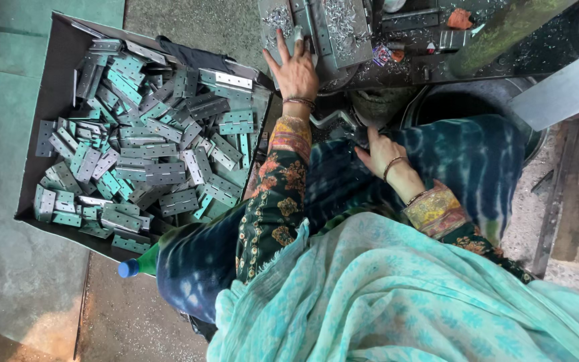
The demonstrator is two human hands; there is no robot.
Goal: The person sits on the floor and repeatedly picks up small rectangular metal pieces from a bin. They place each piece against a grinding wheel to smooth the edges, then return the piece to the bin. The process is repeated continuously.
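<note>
Left hand [295, 67] at 12 o'clock, fingers spread flat pressing hinge plate [277, 20] on machine surface [343, 33]. Right hand [383, 153] open on lap, empty. Hinge likely stiff, sharp-edged, light; hold by flat leaves.

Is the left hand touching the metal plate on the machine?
Touching. The head view shows the left hand spread flat on the grey metal plate, with its fingertips overlapping the plate's surface.

Machine bed [343, 27] cut off at top; bottle [139, 266] mostly hidden
</note>
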